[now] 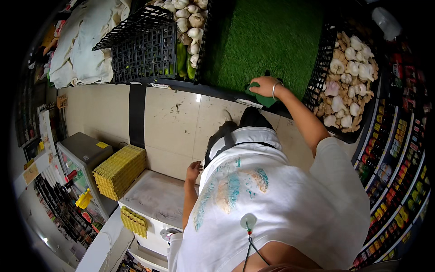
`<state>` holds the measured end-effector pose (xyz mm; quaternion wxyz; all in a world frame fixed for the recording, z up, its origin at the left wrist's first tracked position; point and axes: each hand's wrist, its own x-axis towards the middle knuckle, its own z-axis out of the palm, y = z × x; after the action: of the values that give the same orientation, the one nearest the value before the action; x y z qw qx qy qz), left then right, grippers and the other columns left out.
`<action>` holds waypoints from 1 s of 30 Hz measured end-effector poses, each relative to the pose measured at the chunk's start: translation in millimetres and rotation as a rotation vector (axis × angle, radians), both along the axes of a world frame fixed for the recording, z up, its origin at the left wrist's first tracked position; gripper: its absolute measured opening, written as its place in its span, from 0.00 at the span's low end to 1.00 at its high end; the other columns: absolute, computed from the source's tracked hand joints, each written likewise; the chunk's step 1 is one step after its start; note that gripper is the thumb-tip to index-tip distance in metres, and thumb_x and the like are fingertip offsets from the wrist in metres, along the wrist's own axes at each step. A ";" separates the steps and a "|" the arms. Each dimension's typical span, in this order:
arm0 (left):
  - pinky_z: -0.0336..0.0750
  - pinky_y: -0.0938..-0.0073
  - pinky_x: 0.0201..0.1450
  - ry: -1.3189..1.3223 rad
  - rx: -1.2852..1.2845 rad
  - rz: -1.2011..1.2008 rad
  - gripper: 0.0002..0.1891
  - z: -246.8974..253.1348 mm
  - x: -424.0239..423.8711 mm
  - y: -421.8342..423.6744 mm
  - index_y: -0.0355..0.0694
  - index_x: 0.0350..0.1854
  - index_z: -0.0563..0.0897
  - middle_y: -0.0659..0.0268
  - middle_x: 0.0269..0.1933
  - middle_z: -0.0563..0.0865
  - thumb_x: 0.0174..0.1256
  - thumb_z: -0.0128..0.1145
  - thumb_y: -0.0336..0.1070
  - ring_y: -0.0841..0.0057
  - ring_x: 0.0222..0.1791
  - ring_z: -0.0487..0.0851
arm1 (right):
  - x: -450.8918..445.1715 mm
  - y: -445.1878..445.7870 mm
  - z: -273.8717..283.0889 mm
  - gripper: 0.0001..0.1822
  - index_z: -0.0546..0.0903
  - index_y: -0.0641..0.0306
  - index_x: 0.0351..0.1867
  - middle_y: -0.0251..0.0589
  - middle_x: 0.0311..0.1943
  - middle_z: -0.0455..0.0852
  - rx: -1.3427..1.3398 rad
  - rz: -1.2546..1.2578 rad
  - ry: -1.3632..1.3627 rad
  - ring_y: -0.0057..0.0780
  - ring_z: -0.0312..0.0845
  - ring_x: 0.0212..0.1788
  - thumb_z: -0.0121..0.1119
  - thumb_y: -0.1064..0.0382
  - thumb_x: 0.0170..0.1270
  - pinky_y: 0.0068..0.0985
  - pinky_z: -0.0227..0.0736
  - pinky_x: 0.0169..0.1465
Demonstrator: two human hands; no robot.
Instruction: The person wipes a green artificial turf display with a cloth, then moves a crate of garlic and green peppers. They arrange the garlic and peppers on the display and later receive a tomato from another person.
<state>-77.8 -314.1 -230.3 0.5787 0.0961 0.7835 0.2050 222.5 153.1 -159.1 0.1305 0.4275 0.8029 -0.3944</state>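
Note:
My right hand (265, 86), with a bangle at the wrist, is at the front edge of a display shelf. It is closed on a piece of dark green cloth-like material (266, 100) that hangs over that edge. Whether this is a loose cloth or a folded part of the green artificial grass mat (272, 37) cannot be told. The mat covers the shelf behind the hand. My left hand (193, 171) hangs low beside my white shirt, its fingers loosely bent, with nothing visible in it.
A black plastic crate wall (319, 68) borders the mat, beside garlic and ginger (346, 81). Left of the mat are more garlic bulbs (190, 20), green peppers (181, 59) and black crates (144, 51). Stacked yellow egg trays (119, 171) stand behind my left side; stocked shelves (390, 163) line the right.

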 end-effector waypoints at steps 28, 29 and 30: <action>0.76 0.77 0.41 -0.045 0.135 -0.353 0.13 -35.5 -118.1 87.7 0.32 0.52 0.78 0.61 0.41 0.85 0.71 0.46 0.30 0.77 0.37 0.81 | 48.0 -127.6 20.3 0.22 0.79 0.56 0.52 0.55 0.40 0.86 0.355 -1.029 -0.317 0.52 0.82 0.40 0.57 0.46 0.64 0.43 0.77 0.41; 0.75 0.77 0.40 -0.064 0.153 -0.371 0.13 -37.7 -113.2 90.3 0.35 0.52 0.79 0.63 0.40 0.85 0.71 0.46 0.31 0.79 0.36 0.81 | 37.9 -124.8 18.5 0.21 0.79 0.56 0.51 0.53 0.39 0.86 0.394 -1.006 -0.281 0.52 0.82 0.41 0.58 0.47 0.62 0.43 0.77 0.41; 0.73 0.78 0.39 -0.076 0.168 -0.384 0.13 -43.7 -111.1 88.3 0.37 0.52 0.79 0.66 0.39 0.85 0.72 0.46 0.33 0.80 0.36 0.81 | 20.0 -123.6 17.8 0.20 0.79 0.56 0.50 0.52 0.40 0.86 0.409 -0.961 -0.232 0.51 0.82 0.41 0.59 0.47 0.62 0.43 0.76 0.42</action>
<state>-188.9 -225.8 -274.0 0.6261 0.2837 0.7086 0.1593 242.5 29.5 -141.3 -0.0627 0.8044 0.5575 -0.1954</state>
